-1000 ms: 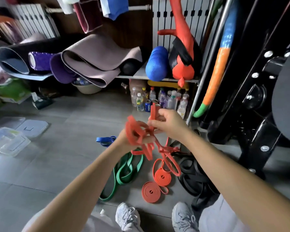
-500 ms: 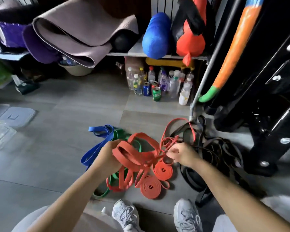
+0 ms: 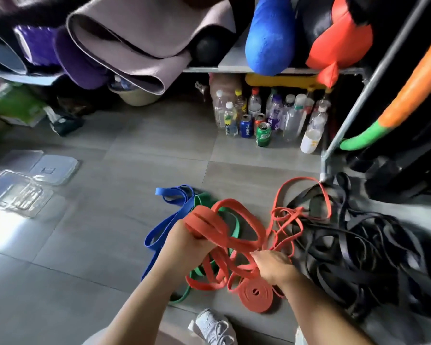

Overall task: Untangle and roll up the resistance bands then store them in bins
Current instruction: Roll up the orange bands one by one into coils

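Bins: clear plastic bins (image 3: pixel 18 195) lie far left on the floor.
Left hand: left hand (image 3: pixel 184 242) grips wide loops of the tangled orange rubber resistance band (image 3: pixel 236 235).
Right hand: right hand (image 3: pixel 275 266) pinches a thin strand of the band.
Rolled band: orange coiled band (image 3: pixel 256 293) lies under the right wrist.

A tangle of orange-red bands (image 3: pixel 209 220) is being held up in loose loops just above the floor, with strands being draped over a green band (image 3: pixel 201 199) and a blue band (image 3: pixel 169 221). A rolled orange-red band (image 3: pixel 255 292) is being rested flat near a black band pile (image 3: pixel 359 257). Clear bins (image 3: pixel 17 195) are being stood well apart, far left.
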